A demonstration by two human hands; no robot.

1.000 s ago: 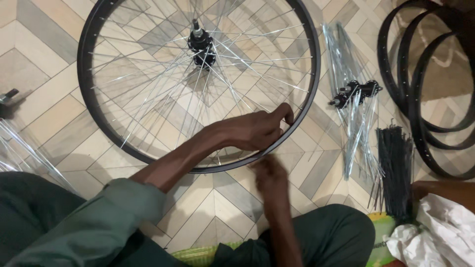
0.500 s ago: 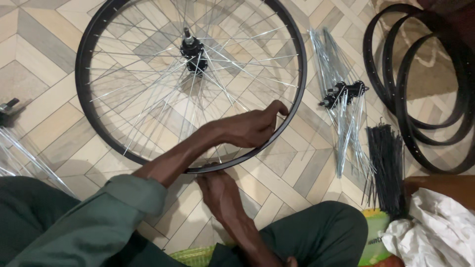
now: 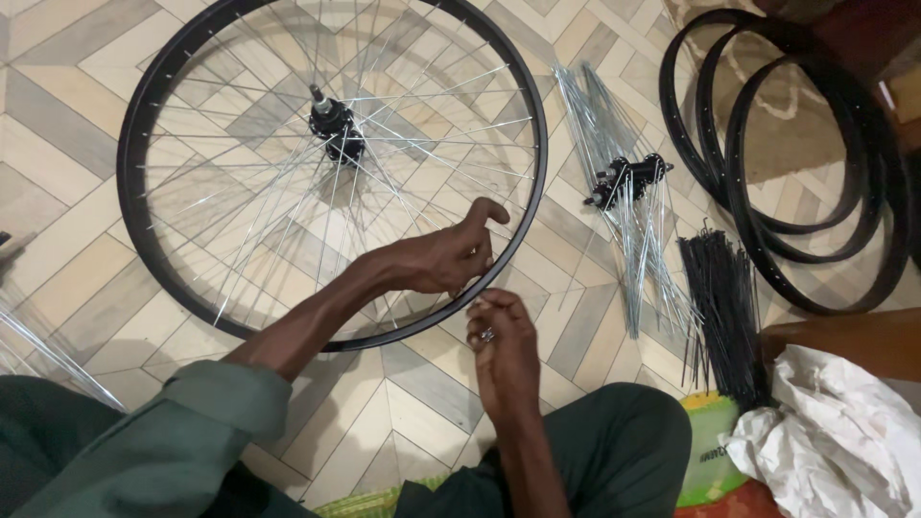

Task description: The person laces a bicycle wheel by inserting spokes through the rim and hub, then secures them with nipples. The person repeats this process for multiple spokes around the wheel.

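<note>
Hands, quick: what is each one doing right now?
Left hand: fingers curled on the black wheel rim, gripping it.
Right hand: fingers pinched together just outside the rim; what they hold cannot be told.

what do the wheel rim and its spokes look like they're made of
Rim: probably metal with a smooth black coating; it holds a thin hoop pierced by spoke holes. Spokes: bare bright metal wire, likely steel; they glint silver and stay straight.

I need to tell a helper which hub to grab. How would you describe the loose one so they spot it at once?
Start at the big spoked wheel lying on the tiled floor; just right of its rim lies a fan of silver spokes. The loose hub lies on them: small, black, and outside any rim, unlike the hub laced into the wheel.
</note>
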